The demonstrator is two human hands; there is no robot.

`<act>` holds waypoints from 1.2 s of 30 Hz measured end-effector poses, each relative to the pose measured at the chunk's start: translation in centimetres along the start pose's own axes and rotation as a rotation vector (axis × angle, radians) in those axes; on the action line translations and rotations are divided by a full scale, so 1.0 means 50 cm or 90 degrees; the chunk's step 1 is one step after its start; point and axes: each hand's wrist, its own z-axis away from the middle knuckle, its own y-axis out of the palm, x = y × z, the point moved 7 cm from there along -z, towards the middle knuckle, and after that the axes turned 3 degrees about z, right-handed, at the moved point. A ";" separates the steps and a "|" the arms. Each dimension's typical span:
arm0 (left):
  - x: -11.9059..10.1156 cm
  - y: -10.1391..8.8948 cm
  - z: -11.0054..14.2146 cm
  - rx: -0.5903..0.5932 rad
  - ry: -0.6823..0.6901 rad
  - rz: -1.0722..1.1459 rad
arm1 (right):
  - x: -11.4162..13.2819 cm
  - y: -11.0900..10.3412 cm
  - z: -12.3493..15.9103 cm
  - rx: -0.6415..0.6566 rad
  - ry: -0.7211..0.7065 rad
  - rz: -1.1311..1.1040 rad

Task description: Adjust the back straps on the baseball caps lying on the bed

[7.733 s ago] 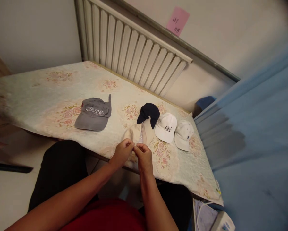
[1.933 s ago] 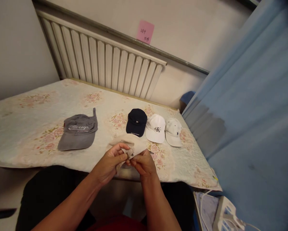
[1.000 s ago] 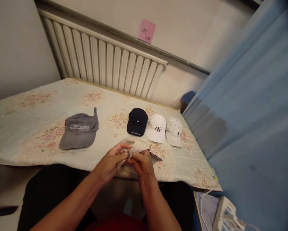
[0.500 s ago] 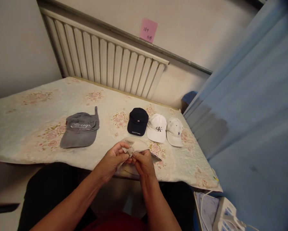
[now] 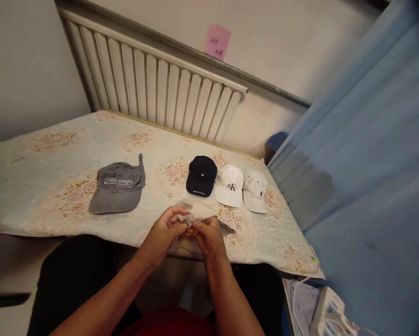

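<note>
Between my hands is a beige cap (image 5: 199, 208), held near the front edge of the bed, with a strap and a small metal buckle (image 5: 188, 219) at its near side. My left hand (image 5: 165, 231) pinches the strap by the buckle from the left. Close against it, my right hand (image 5: 209, 233) pinches the strap from the right, fingers closed. My fingers hide much of the strap. Beyond the beige cap lie a navy cap (image 5: 201, 176), a white cap with black letters (image 5: 229, 185) and an off-white cap (image 5: 254, 191), side by side. A grey cap (image 5: 117, 188) lies apart on the left.
A floral cover (image 5: 160, 140) spreads over the bed. A flat dark-edged object (image 5: 226, 227) lies by my right hand, partly hidden. Behind stands a radiator (image 5: 157, 79). A blue curtain (image 5: 363, 186) hangs at right, above a white power strip (image 5: 330, 312) with cables.
The view has shifted very slightly. Both hands stay at the strap and buckle of the beige cap, with hardly any movement in the fingers. The other caps lie still.
</note>
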 end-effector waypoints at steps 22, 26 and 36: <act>-0.002 0.008 -0.001 -0.055 0.033 -0.035 | 0.003 -0.010 0.003 -0.027 -0.012 0.004; 0.001 0.017 -0.004 -0.040 0.027 -0.044 | 0.005 -0.016 0.004 -0.038 -0.001 0.009; 0.000 0.028 -0.007 -0.023 0.013 -0.093 | 0.007 -0.026 0.009 -0.038 0.011 0.013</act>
